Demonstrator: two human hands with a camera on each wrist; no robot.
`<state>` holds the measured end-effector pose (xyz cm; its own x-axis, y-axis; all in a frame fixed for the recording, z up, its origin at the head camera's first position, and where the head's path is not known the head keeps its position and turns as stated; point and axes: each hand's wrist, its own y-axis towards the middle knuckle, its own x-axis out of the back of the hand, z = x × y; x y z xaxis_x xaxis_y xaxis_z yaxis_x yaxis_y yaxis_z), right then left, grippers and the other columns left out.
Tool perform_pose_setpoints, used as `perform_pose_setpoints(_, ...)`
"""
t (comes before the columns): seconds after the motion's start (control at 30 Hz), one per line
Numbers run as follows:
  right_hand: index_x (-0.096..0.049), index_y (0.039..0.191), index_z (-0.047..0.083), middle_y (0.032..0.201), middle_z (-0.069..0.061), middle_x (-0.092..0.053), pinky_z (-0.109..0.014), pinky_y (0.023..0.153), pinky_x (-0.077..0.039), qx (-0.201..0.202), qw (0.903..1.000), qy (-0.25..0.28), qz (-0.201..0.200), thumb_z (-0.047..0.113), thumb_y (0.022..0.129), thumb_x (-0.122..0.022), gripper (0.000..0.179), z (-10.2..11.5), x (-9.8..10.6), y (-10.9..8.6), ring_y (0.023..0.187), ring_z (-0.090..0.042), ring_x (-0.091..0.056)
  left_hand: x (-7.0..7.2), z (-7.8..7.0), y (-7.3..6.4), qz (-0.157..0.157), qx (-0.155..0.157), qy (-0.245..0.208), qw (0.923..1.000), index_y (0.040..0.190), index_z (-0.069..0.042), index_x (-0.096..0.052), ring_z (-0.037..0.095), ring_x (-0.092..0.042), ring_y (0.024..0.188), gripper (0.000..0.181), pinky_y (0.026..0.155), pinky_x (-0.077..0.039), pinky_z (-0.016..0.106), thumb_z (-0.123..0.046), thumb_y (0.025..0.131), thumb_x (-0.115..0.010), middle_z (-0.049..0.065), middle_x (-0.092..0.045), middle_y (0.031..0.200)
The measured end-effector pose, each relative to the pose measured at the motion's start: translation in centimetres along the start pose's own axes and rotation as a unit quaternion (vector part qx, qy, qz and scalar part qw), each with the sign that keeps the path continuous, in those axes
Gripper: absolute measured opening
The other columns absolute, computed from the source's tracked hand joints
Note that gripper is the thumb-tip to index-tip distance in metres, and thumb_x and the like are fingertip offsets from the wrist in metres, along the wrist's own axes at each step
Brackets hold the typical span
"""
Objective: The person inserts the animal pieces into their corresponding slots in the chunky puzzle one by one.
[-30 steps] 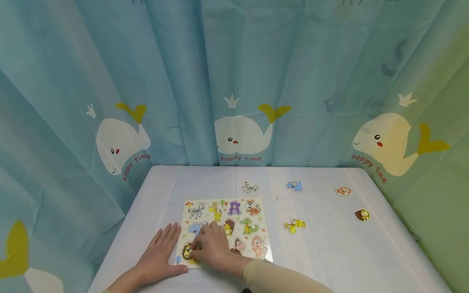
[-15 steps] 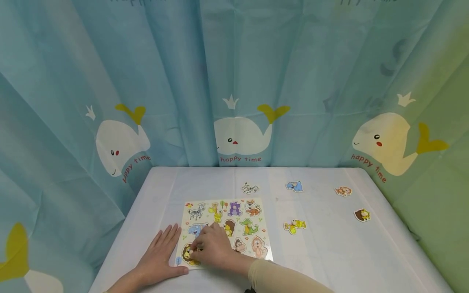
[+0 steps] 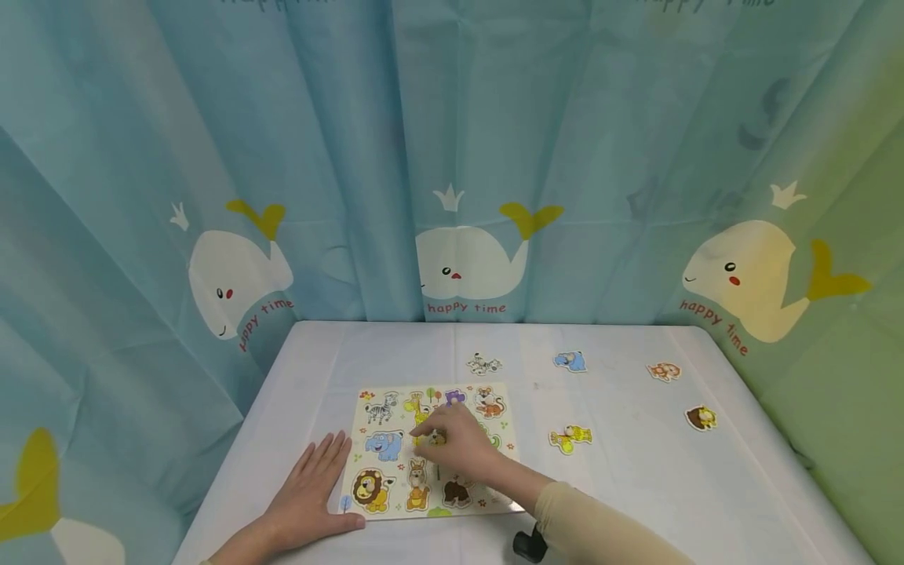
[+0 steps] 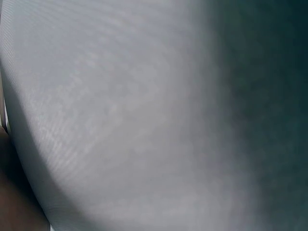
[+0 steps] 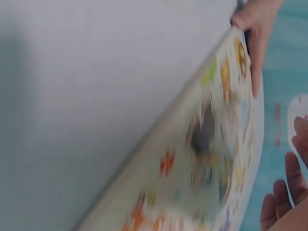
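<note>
A cream puzzle board (image 3: 400, 480) printed with animals lies on the table in the head view. A lion piece (image 3: 370, 490) sits in its near left corner, beside a kangaroo (image 3: 417, 486). My left hand (image 3: 307, 494) lies flat on the table along the board's left side, its thumb at the near left corner. Over the board's middle is my right hand (image 3: 455, 439), fingers loosely bent, hiding part of the pictures. Nothing shows between its fingers; in the right wrist view this hand (image 5: 288, 202) has them spread apart. The left wrist view is mostly blurred grey.
Loose animal pieces lie beyond and right of the board: a zebra (image 3: 484, 363), a blue animal (image 3: 570, 361), a monkey (image 3: 664, 371), a hedgehog (image 3: 701, 417) and a giraffe (image 3: 570, 438). A whale-print curtain (image 3: 353, 157) surrounds the table (image 3: 621, 486).
My right hand has left the lion piece and moved up and right across the board, uncovering the lion, elephant and kangaroo. The left hand stays put.
</note>
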<state>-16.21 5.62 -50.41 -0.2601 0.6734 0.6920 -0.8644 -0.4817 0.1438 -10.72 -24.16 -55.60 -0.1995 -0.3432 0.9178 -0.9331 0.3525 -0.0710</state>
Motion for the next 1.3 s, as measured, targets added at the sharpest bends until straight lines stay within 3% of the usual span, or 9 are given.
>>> perform_pose_setpoints(0.1,-0.080,0.111,0.016,0.101,0.003,-0.070,-0.035,0.084,-0.048,-0.011,0.9998,0.019,-0.003,0.025,0.091,-0.079,0.022,-0.8,1.7,-0.4,0.099,-0.022,-0.058,0.0,0.0,0.0,0.003,0.003,0.001,1.0000,0.161,-0.001,-0.027,0.037,-0.012,0.155,0.128,0.116,0.020,0.020,-0.085,0.072,-0.066,0.014,-0.020,0.169)
perform_pose_setpoints(0.33,-0.077,0.119,0.015,0.112,0.004,-0.069,-0.051,0.096,-0.051,-0.037,0.9970,0.067,-0.009,0.023,0.094,-0.075,0.025,-2.8,5.1,-1.3,0.110,-0.019,-0.059,0.0,-0.1,0.0,0.006,0.007,-0.004,0.9999,0.161,-0.001,-0.026,0.037,-0.010,0.156,0.129,0.118,0.019,0.023,-0.085,0.071,-0.066,0.014,-0.019,0.169)
perform_pose_setpoints(0.57,-0.078,0.115,0.015,0.109,0.002,-0.070,-0.055,0.095,-0.049,-0.067,0.9947,0.049,-0.060,0.021,0.093,-0.077,0.023,-4.9,8.2,-2.1,0.107,-0.025,-0.063,-0.1,-0.1,0.0,0.002,0.007,-0.001,1.0000,0.161,-0.001,-0.026,0.037,-0.011,0.156,0.131,0.119,0.018,0.025,-0.086,0.070,-0.066,0.015,-0.019,0.169)
perform_pose_setpoints(0.7,-0.079,0.115,0.014,0.112,-0.004,-0.071,-0.061,0.099,-0.045,-0.085,0.9927,0.055,-0.066,0.016,0.092,-0.078,0.023,-5.8,9.7,-2.6,0.109,-0.029,-0.062,-0.1,-0.1,0.0,0.002,0.005,0.000,1.0000,0.161,-0.001,-0.026,0.037,-0.011,0.156,0.130,0.118,0.019,0.023,-0.086,0.070,-0.066,0.015,-0.019,0.169)
perform_pose_setpoints(0.83,-0.078,0.115,0.014,0.112,-0.005,-0.071,-0.060,0.100,-0.047,-0.097,0.9927,0.043,-0.058,0.018,0.092,-0.078,0.024,-6.8,10.8,-3.3,0.111,-0.030,-0.061,-0.1,0.0,0.0,0.002,0.006,0.003,1.0000,0.161,-0.001,-0.026,0.037,-0.010,0.156,0.130,0.118,0.019,0.023,-0.086,0.071,-0.066,0.014,-0.019,0.169)
perform_pose_setpoints(1.1,-0.077,0.117,0.013,0.113,0.007,-0.069,-0.059,0.101,-0.046,-0.118,0.9917,0.022,-0.045,0.022,0.094,-0.076,0.025,-9.3,12.4,-4.7,0.115,-0.032,-0.061,-0.1,0.0,0.1,0.000,0.006,0.001,1.0000,0.161,-0.002,-0.026,0.037,-0.011,0.156,0.130,0.117,0.020,0.022,-0.086,0.071,-0.066,0.014,-0.019,0.169)
perform_pose_setpoints(1.3,-0.076,0.118,0.010,0.116,0.003,-0.069,-0.054,0.102,-0.046,-0.140,0.9890,0.023,-0.043,0.020,0.094,-0.076,0.026,-11.1,13.8,-6.2,0.114,-0.027,-0.060,-0.2,0.1,0.1,0.005,0.005,-0.001,1.0000,0.161,-0.002,-0.026,0.037,-0.010,0.156,0.129,0.117,0.020,0.022,-0.085,0.071,-0.066,0.014,-0.019,0.169)
